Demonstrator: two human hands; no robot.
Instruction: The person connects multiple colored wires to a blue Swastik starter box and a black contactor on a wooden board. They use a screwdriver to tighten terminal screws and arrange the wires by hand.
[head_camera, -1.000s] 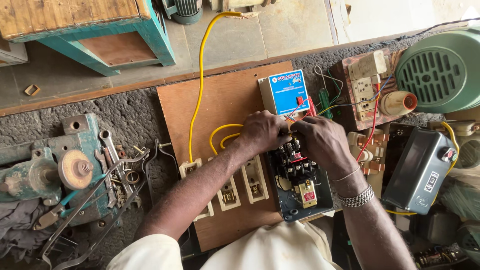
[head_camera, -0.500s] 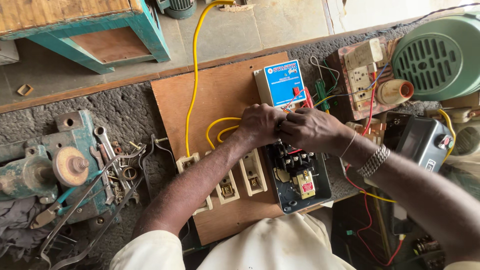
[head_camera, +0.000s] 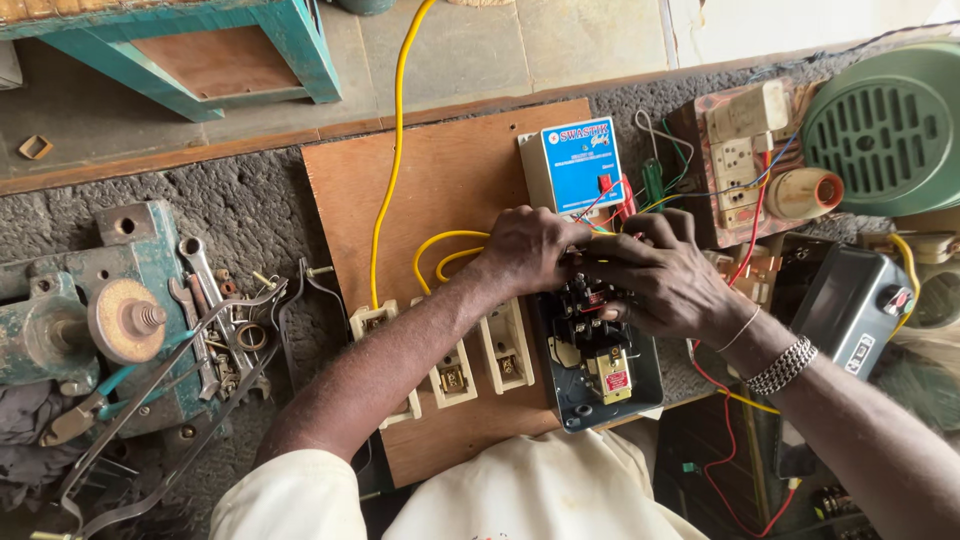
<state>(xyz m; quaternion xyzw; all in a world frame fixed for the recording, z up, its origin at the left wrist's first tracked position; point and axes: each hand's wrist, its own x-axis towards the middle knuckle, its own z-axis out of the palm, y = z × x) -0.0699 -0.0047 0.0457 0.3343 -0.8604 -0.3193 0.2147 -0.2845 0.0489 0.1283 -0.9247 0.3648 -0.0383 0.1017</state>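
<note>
My left hand (head_camera: 530, 250) and my right hand (head_camera: 660, 280) meet over the top of an open motor starter box (head_camera: 600, 360) mounted on a brown wooden board (head_camera: 450, 170). Both hands have fingers pinched around the wire ends at the black contactor inside the box. What exactly each finger grips is hidden. A blue-fronted white unit (head_camera: 575, 165) stands just above the hands. Yellow wires (head_camera: 450, 250) loop under my left hand, and a long yellow cable (head_camera: 395, 130) runs up the board. Three cream fuse carriers (head_camera: 450, 370) sit beneath my left forearm.
A teal metal vise with spanners and pliers (head_camera: 130, 320) lies at the left. A switch-and-socket board (head_camera: 740, 150), a green motor housing (head_camera: 890, 130) and a grey box (head_camera: 850, 305) crowd the right. A teal wooden stool (head_camera: 200, 50) stands on the floor above.
The view has shifted slightly. My right hand has moved a little lower and rightward over the starter box; my left hand stays at the box's top edge.
</note>
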